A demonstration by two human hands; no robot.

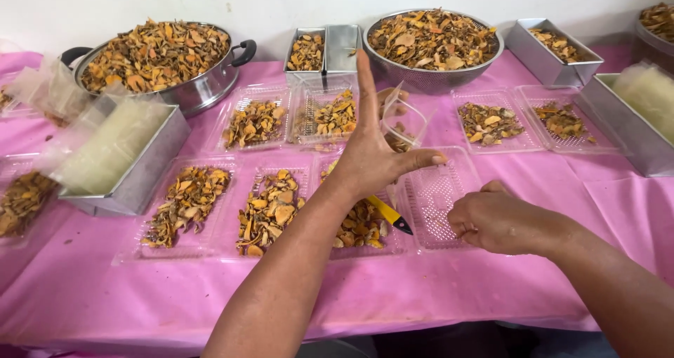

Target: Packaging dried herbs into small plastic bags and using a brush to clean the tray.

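Pink cloth [491,288] covers the long table from edge to edge, with a pale wall along the top of the frame.

From the fingers outward: the left hand [371,154] is raised at mid-frame, forefinger straight up, thumb stretched out to the right, the rest loosely spread; it grips nothing. The right hand [491,221], lower right of centre, is curled with its fingertips on the near rim of the empty clear ribbed plastic tray [439,196]; whether they pinch the rim or merely rest on it I cannot tell from here.

That tray lies flat just right of centre, its long axis running away from the person toward the wall, leaning slightly to the right, open side up.

Beside it, partly under the left wrist, a yellow-handled knife with a black tip [388,215] lies across the clear tray of dried orange-brown slices [358,224], slanting from upper left to lower right and pointing at the empty tray.

Risks, as I judge them: the left forearm hangs low over the filled trays, so a drop or sweep could scatter slices or knock the knife off. A light tray tugged by one edge could buckle or slide. A small clear container [404,123] near the raised fingers looks easy to tip.

Further out, a big metal pot with black handles [168,56] sits upper left and a steel mesh bowl [434,42] top centre, both heaped with slices.
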